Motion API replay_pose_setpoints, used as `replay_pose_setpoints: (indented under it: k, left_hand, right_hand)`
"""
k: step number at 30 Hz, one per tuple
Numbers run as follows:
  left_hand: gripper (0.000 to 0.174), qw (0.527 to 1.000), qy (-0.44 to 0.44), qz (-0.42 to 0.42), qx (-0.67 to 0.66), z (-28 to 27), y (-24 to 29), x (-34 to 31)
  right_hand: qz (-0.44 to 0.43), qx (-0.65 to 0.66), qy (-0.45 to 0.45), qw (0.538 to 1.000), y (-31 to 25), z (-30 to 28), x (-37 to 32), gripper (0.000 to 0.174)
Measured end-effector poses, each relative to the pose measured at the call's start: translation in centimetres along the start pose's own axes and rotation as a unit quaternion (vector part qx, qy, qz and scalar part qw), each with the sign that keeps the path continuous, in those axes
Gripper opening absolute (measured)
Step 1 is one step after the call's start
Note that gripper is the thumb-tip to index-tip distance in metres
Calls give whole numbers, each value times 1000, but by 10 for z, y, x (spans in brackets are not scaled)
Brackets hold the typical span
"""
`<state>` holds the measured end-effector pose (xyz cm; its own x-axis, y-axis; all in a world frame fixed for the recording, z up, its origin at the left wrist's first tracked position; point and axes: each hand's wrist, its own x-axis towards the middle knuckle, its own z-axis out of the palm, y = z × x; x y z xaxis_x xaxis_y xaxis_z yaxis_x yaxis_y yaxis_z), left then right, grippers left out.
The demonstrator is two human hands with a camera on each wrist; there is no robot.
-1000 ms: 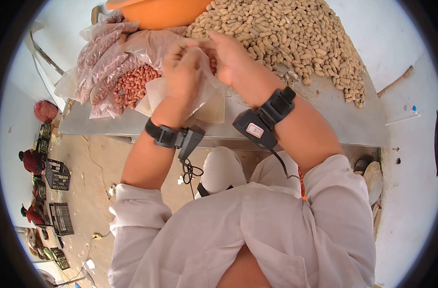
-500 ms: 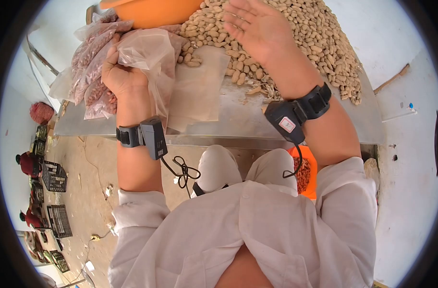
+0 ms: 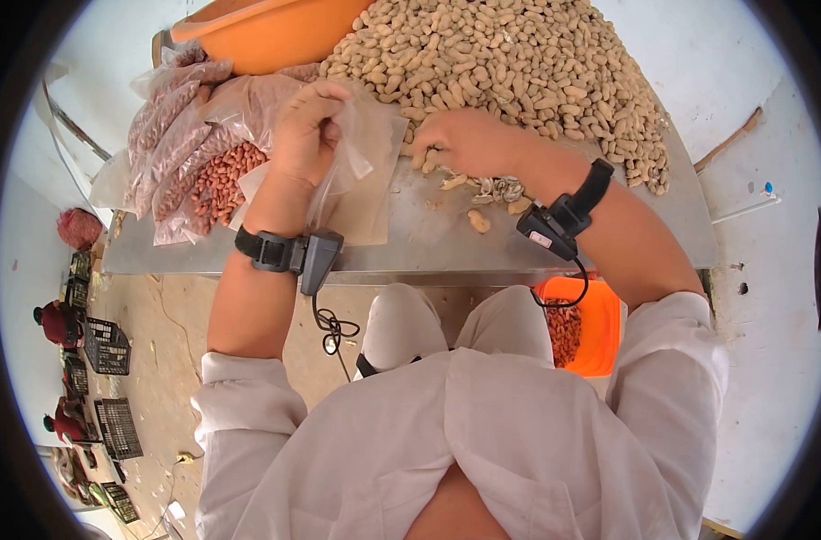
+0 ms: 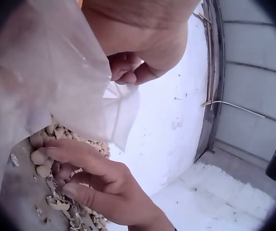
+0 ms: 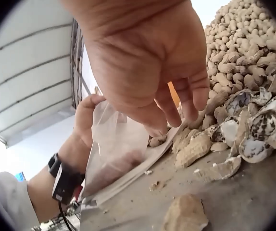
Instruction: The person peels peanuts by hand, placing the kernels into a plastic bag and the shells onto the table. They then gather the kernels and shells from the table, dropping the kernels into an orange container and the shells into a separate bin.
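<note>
My left hand (image 3: 304, 135) pinches the top of a clear plastic bag (image 3: 347, 160), which hangs from the fingers over a flat stack of bags (image 3: 370, 202). In the right wrist view, reddish contents show low inside the bag (image 5: 121, 122). My right hand (image 3: 472, 144) is at the front edge of the heap of unshelled peanuts (image 3: 509, 63). Its bent fingertips touch a few peanuts, and the left wrist view shows the thumb apart from the fingers of this hand (image 4: 104, 185). Cracked shells (image 5: 263, 125) lie beside it.
Filled bags of red kernels (image 3: 172, 126) and an opened one (image 3: 226, 180) lie at the table's left. An orange basin (image 3: 266, 36) stands behind them. Below the table's front edge is an orange bin (image 3: 595, 324). Two people and black crates (image 3: 118, 427) are far left.
Both hands were together at the bag, then parted. My left hand swung left and came back with the bag; my right hand rose open over the heap and came down to its front edge.
</note>
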<state>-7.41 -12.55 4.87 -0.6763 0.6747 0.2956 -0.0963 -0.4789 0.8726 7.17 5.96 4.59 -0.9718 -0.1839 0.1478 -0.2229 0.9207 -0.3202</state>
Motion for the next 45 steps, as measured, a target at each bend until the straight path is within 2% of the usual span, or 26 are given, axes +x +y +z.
replay_pose_setpoints:
  k: [1, 4, 7, 10, 14, 16, 19, 21, 23, 26, 29, 32, 35, 38, 40, 41, 42, 43, 44, 45]
  left_hand:
    - [13, 1000, -7, -9, 12, 4, -4, 0]
    - [13, 1000, 4, -2, 16, 12, -9, 2]
    - [13, 999, 3, 35, 24, 24, -2, 2]
    - [14, 996, -3, 77, 50, 48, 6, 2]
    - [16, 992, -46, 99, 56, 61, -8, 18]
    - [15, 992, -65, 92, 49, 61, -24, 26]
    - [14, 995, -70, 69, 32, 54, -46, 37]
    - [15, 997, -65, 50, 15, 51, -51, 38]
    - [15, 995, -83, 63, -2, 47, -48, 42]
    - [17, 992, -106, 65, -11, 38, -54, 48]
    - [17, 991, -118, 68, -3, 35, -55, 53]
    - [17, 990, -120, 79, 1, 33, -57, 58]
    - [17, 991, -105, 86, 15, 38, -52, 59]
    - [15, 987, -115, 108, 44, 57, -37, 50]
    - [16, 984, -98, 116, 95, 70, -35, 47]
    - [17, 981, -90, 122, 121, 76, -36, 46]
    - [18, 983, -78, 104, 127, 81, -40, 46]
    - [19, 985, -66, 86, 132, 87, -45, 46]
    - [21, 987, -55, 70, 137, 92, -48, 45]
    - [23, 994, -56, 5, 92, 101, -46, 36]
  right_hand:
    - [-43, -19, -8, 999, 2, 7, 1, 26]
    - [-34, -115, -61, 991, -6, 16, 3, 31]
    - [-1, -188, -86, 978, -21, 12, 7, 29]
    - [-5, -194, -89, 977, -16, 16, 11, 28]
    - [-9, -173, -33, 984, -8, 19, 6, 29]
    - [-36, -178, -13, 983, 1, 19, 4, 28]
    - [-5, -160, 38, 986, 6, 11, -4, 24]
    - [-3, -162, 37, 986, -8, -3, -17, 17]
    - [-100, -180, 32, 978, -32, -1, -40, 14]
    - [-186, -233, -8, 955, -44, 21, -60, 16]
    - [-218, -258, 102, 936, -28, 37, -64, 11]
    - [-167, -283, 71, 942, -17, 24, -65, 11]
    - [-125, -289, 5, 949, -9, 14, -69, 24]
    - [-67, -230, 66, 969, -14, -13, -67, 21]
    - [-29, -66, 181, 981, -17, -34, -59, 16]
    - [-11, 16, 236, 972, -16, -41, -53, 16]
    - [23, 156, 279, 947, -11, -44, -48, 17]
    - [58, 291, 316, 901, -4, -47, -44, 17]
    - [90, 419, 346, 835, 2, -49, -40, 18]
    - [57, 495, 364, 787, 11, -48, -35, 17]
